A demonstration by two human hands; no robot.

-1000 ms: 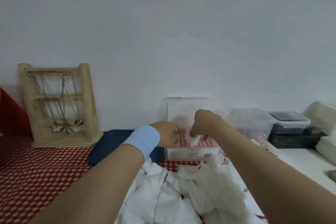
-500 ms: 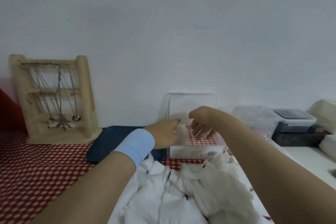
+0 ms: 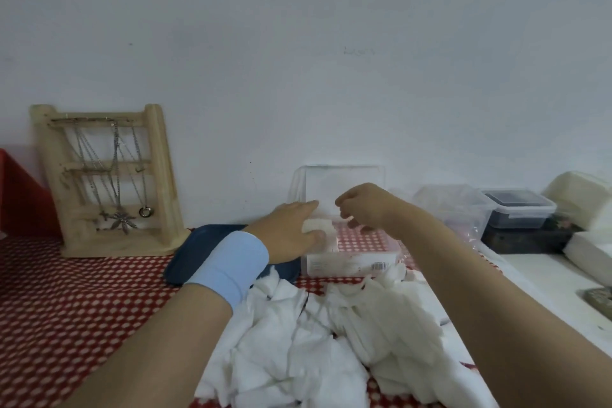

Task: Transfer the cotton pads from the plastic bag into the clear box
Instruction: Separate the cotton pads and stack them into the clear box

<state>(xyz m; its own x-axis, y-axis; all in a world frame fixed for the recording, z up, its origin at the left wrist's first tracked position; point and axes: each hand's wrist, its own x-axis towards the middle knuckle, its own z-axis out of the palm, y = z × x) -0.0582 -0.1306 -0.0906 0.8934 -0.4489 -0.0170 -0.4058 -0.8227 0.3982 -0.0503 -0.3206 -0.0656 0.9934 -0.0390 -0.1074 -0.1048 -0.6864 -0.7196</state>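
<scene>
My left hand (image 3: 291, 232) pinched a small stack of cotton pads (image 3: 318, 228) between thumb and straight fingers, at the left end of the clear box (image 3: 351, 262); my right hand (image 3: 364, 209) hung just beside it over the box, fingers loosely curled, nothing visible in them; a slack pinch could have fanned the stack, and pads could have caught the rim and tipped out; the raised lid (image 3: 344, 180) stood just beyond my fingertips; a blue pouch (image 3: 198, 255) lay under my left wrist; the loose heap (image 3: 331, 341) lay beneath both forearms; free room was mostly upward.
</scene>
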